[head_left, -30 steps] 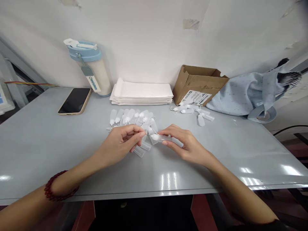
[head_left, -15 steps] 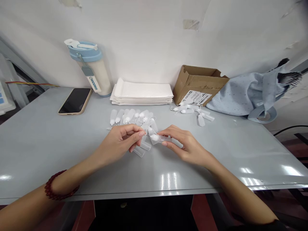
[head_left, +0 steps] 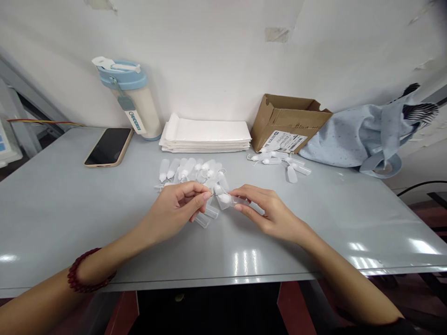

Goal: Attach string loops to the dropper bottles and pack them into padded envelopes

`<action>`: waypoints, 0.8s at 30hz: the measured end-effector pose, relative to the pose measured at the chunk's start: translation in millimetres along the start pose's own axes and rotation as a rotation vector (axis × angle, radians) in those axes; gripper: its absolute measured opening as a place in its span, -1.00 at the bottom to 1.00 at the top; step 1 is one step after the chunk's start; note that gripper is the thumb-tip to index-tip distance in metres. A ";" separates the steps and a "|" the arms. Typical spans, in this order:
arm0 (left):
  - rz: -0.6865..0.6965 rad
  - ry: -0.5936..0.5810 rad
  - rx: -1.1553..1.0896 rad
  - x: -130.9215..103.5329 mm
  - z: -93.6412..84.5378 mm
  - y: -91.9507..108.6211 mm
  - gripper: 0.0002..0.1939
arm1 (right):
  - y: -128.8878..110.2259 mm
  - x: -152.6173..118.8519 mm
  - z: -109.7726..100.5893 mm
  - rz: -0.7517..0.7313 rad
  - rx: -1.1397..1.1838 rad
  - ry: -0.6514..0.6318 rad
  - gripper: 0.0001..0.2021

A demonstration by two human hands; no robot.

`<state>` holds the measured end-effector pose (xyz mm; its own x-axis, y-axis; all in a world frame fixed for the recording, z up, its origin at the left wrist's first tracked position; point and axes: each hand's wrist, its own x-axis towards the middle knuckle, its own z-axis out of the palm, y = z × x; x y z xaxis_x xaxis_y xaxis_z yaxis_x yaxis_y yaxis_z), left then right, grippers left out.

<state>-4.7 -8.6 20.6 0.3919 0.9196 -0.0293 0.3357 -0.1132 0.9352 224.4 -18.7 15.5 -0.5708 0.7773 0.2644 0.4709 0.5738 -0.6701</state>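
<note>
My right hand grips a small clear plastic dropper bottle between thumb and fingers, its white cap pointing left. At that cap, the thumb and forefinger of my left hand are pinched on a thin, dark, pin-like piece. A thin white strap loops beside the cap. Under and behind both hands lies a loose pile of similar white-capped dropper bottles, partly hidden by my left hand. Another small group of these bottles lies farther right.
At the wall stand a blue-lidded tumbler, a stack of white padded envelopes and an open cardboard box. A phone lies at left on the grey table. A light-blue cloth bag rests at right.
My left hand has shifted very slightly, with its fingertips still at the cap. My right hand keeps the dropper bottle in nearly the same place.
</note>
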 end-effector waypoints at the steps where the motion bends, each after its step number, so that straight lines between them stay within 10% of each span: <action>1: 0.005 0.007 0.008 -0.1 0.8 0.1 -0.78 | 0.1 -0.2 0.0 -0.001 0.000 0.000 -0.78; 24: 0.202 0.001 0.317 0.2 3.2 -6.0 -0.79 | -2.0 -1.3 -4.8 -0.019 -0.017 0.012 -0.77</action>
<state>-3.9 -9.0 13.8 0.4765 0.8670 0.1455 0.4999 -0.4034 0.7664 227.5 -19.7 19.8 -0.5715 0.7695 0.2850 0.4719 0.5924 -0.6530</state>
